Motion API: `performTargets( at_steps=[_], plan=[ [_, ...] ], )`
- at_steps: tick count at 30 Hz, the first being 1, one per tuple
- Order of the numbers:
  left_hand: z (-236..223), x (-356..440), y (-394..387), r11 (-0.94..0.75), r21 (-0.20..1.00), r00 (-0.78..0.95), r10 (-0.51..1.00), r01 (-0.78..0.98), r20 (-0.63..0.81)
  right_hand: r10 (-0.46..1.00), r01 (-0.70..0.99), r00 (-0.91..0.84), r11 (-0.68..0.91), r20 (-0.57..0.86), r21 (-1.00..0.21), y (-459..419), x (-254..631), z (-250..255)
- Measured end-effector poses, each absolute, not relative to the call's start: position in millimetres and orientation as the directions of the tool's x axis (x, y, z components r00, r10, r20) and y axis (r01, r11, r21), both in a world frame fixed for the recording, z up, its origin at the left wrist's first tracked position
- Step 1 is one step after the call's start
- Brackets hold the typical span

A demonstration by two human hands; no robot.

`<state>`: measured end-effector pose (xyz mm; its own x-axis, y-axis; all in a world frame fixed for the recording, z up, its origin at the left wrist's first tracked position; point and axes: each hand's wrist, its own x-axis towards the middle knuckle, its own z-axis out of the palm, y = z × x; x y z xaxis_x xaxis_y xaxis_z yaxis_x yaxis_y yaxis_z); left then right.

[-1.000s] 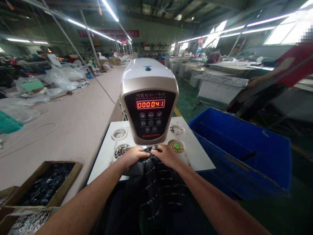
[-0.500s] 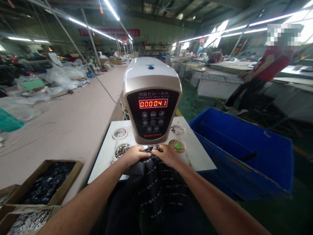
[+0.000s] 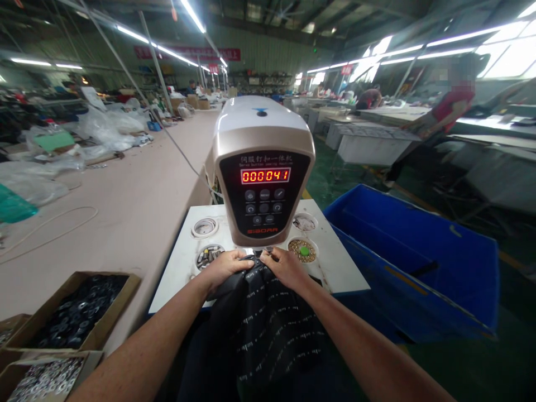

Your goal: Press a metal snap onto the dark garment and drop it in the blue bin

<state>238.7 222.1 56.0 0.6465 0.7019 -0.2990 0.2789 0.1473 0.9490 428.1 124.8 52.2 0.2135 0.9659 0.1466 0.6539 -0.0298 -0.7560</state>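
A black fabric piece with rows of small white lettering hangs from both hands toward my lap. My left hand pinches its upper edge, thumb on top. On the other side my right hand grips the same edge between thumb and fingers. Both hands are just below the head of a button machine, whose red display reads 000041. The edge between my fingertips lies under the machine's pressing point, but the exact contact is hidden. Around it is a white machine table with round recesses.
Left of the hands one recess holds metal parts; right, another holds brass-coloured pieces and a green cap. Cardboard boxes of dark rings and silver rings stand left. A blue bin is at right. A person stands beyond it.
The fabric between my hands has shifted slightly and spread flatter, showing more lettering. Both hands keep their grip. The person at the right has moved leftward. The display is unchanged.
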Motion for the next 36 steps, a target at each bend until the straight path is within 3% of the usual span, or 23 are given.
performTargets(
  at_steps=[7, 36],
  plan=[
    [54.0, 240.7, 221.4, 0.167, 0.953, 0.617, 0.73, 0.254, -0.293, 0.947, 0.672, 0.291, -0.099, 0.139, -0.734, 127.1, 427.2, 44.9],
    [34.1, 250.3, 222.0, 0.08, 0.953, 0.493, 0.841, 0.293, -0.222, 0.923, 0.72, 0.337, -0.124, 0.188, -0.683, 133.6, 425.7, 38.9]
  ],
)
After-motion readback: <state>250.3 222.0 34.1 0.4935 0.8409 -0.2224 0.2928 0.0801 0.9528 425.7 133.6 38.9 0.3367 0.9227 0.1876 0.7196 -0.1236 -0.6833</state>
